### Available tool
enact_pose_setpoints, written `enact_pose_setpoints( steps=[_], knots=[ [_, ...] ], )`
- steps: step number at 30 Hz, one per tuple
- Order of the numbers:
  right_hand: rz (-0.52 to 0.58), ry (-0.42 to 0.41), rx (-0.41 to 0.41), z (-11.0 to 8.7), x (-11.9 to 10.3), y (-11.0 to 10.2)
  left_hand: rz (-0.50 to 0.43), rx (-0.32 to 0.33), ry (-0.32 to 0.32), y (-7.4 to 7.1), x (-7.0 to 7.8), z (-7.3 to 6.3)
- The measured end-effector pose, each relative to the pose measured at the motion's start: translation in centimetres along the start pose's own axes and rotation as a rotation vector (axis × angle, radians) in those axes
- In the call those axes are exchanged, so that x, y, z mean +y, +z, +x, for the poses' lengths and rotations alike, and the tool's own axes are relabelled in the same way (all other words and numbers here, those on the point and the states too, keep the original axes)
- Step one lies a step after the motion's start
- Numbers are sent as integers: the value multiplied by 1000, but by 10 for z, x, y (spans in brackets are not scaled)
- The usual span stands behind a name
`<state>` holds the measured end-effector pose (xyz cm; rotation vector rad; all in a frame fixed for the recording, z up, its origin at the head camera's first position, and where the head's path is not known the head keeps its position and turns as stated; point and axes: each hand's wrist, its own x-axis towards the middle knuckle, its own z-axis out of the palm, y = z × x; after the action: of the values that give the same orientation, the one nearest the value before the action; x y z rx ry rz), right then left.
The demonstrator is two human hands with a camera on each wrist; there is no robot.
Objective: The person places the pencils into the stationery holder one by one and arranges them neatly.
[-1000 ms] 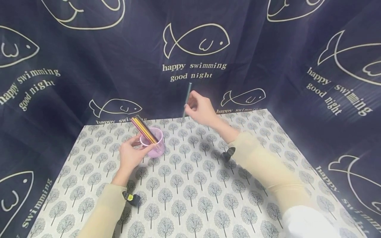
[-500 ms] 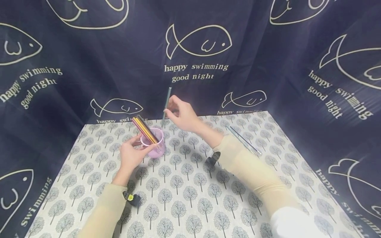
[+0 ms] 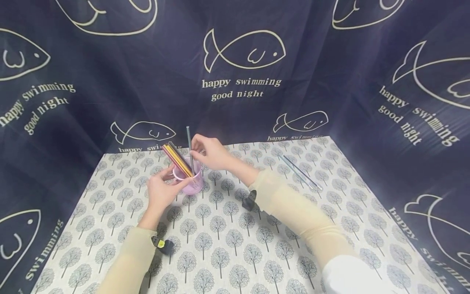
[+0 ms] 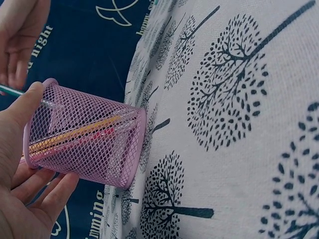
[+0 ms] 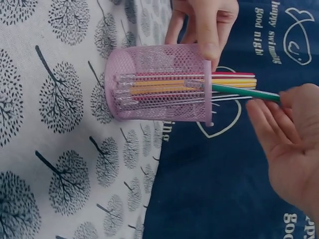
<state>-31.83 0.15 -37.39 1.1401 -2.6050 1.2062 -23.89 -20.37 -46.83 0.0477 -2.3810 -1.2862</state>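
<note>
A pink mesh pen holder stands on the table, gripped near its rim by my left hand, thumb on one side and fingers on the other. Several pencils, yellow, dark and reddish, lean in it toward the left. My right hand pinches a green pencil by its upper part, above the holder's mouth. In the right wrist view the pencil's clear-looking lower end is inside the rim, seen through the mesh, short of the bottom.
Farther right on the tree-patterned tablecloth lie a light blue pencil and a dark pencil, nearly side by side. A dark blue fish-print curtain hangs behind the table and along its sides.
My right hand has moved left and down with the green pencil, bringing its lower end into the pen holder. The two pencils at right are now uncovered by the arm. My left hand stays put.
</note>
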Motion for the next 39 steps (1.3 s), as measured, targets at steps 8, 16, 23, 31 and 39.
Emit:
enact_pose_setpoints(
  steps=[8, 16, 23, 31, 39],
  knots=[
    [-113, 32, -107, 8, 6, 13, -8, -12, -20, 0, 0, 0],
    [-211, 47, -204, 12, 6, 24, -42, -51, -64, -1, 5, 0],
    [-277, 45, -213, 16, 7, 32, -42, -37, -46, -1, 4, -1],
    [-294, -19, -195, 18, 9, 44, -35, -31, -49, -1, 3, -3],
    [-302, 8, -164, 19, 10, 46, -35, -29, -39, 0, 2, -2]
  ],
)
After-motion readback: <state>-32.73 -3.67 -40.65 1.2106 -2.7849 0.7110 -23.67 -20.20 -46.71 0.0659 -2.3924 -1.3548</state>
